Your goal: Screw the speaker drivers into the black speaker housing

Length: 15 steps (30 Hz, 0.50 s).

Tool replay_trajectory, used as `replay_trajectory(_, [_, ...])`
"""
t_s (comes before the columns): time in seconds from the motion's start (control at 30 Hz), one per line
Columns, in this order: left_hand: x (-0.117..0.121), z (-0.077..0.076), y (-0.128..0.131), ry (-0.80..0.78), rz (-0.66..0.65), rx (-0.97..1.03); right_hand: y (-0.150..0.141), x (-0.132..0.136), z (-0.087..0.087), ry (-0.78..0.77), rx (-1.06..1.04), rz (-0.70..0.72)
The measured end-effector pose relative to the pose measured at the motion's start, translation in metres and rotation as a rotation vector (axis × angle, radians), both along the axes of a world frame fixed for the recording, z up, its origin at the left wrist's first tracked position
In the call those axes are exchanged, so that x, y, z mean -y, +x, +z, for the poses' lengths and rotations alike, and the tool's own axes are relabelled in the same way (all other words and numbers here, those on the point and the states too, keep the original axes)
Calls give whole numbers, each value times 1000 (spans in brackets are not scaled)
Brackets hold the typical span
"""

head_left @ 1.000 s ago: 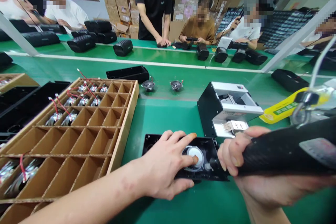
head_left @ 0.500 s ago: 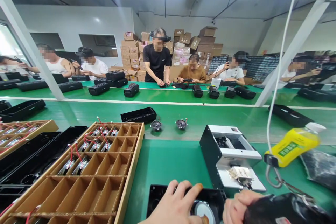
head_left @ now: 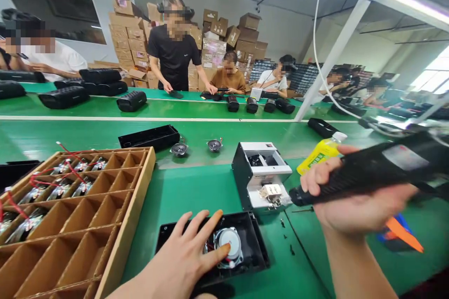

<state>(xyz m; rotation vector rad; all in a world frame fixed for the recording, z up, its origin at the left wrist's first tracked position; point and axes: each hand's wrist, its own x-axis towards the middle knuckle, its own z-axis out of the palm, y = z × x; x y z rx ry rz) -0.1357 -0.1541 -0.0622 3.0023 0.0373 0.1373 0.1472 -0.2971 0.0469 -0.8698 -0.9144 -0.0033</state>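
Left hand (head_left: 182,252) spread wide, one fingertip on speaker (head_left: 230,239) in case (head_left: 257,233). Right hand (head_left: 354,208) wrapped round driver (head_left: 368,168), tip by feeder (head_left: 240,177); can't tell if touching.

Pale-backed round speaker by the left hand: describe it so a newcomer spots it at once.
On the green workbench, right of the wooden tray with brown cardboard dividers, lies an open black plastic housing. In it, under one fingertip of the left hand, sits the round silver-framed speaker. Unlike the two loose round speakers farther back, which show dark faces, it shows a pale disc-shaped back.
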Motion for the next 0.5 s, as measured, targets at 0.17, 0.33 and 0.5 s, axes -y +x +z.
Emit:
replay_trajectory(0.17, [7,32,-6,-70,62,0,6,-23,-11,-22,-14,-31])
replay_trajectory(0.33, [12,48,-4,-144,89,-60,5,-20,-22,-52,-34,-19])
replay_trajectory(0.5, [15,52,-3,-222,150,-187,0,-10,-20,-94,-48,-27])
